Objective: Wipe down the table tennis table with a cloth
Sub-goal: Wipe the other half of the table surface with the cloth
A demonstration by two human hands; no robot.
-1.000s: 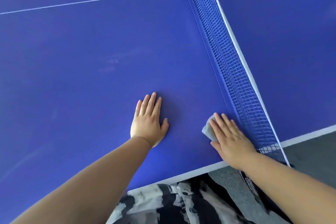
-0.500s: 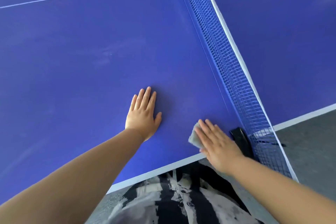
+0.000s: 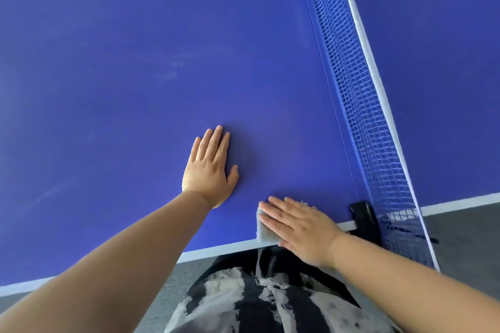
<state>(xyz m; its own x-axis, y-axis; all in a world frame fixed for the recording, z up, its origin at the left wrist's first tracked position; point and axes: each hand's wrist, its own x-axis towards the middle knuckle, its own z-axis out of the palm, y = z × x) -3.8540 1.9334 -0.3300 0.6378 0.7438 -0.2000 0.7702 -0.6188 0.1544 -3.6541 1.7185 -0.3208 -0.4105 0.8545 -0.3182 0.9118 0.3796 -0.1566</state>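
Note:
The blue table tennis table [image 3: 135, 76] fills most of the view, with a white line along its near edge. My right hand [image 3: 300, 227] lies flat with straight fingers on a small grey cloth [image 3: 263, 232], pressing it against the table at the near edge. Only the cloth's left part and a fringe above my fingers show. My left hand [image 3: 209, 170] rests flat on the table, fingers straight and together, a little to the left and farther in.
A blue net [image 3: 359, 94] with a white top band runs from the top right down to a black clamp [image 3: 364, 217] at the table's near edge, right of my right hand. Grey floor [image 3: 465, 238] and my patterned clothing lie below the edge.
My right hand has slid the cloth away from the net toward the near edge, and now points left. The left hand has stayed flat on the table.

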